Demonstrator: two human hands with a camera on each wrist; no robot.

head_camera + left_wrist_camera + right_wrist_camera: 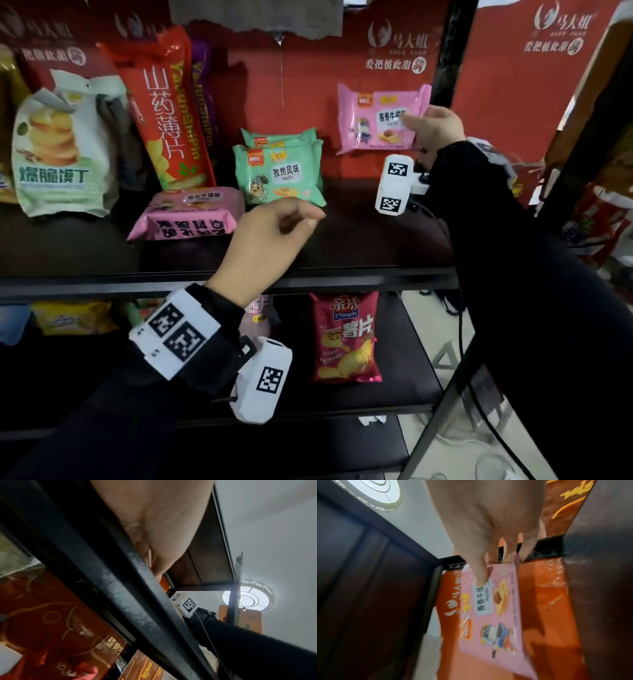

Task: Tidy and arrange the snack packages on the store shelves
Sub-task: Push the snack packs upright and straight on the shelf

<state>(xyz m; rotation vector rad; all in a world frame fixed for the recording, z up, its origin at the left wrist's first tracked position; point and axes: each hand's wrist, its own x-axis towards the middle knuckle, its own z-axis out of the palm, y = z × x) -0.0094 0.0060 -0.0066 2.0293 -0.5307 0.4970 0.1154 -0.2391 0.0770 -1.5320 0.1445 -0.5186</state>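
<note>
My right hand (432,132) pinches the right end of a pink snack pack (378,118), held upright against the red back panel; the right wrist view shows my thumb on the front of the pink snack pack (494,608) and my fingers behind it. My left hand (274,236) hovers over the shelf's front with loosely curled fingers, holding nothing. Just beyond it stand two green packs (279,173), one behind the other. A second pink pack (186,212) lies flat to their left. In the left wrist view only my left hand's palm (163,520) shows.
A tall red chip bag (164,113) and a white-green bag (60,150) stand at the shelf's left. The dark shelf (359,246) is bare at front right. A red chip bag (346,337) stands on the lower shelf. A black upright post (452,51) bounds the right.
</note>
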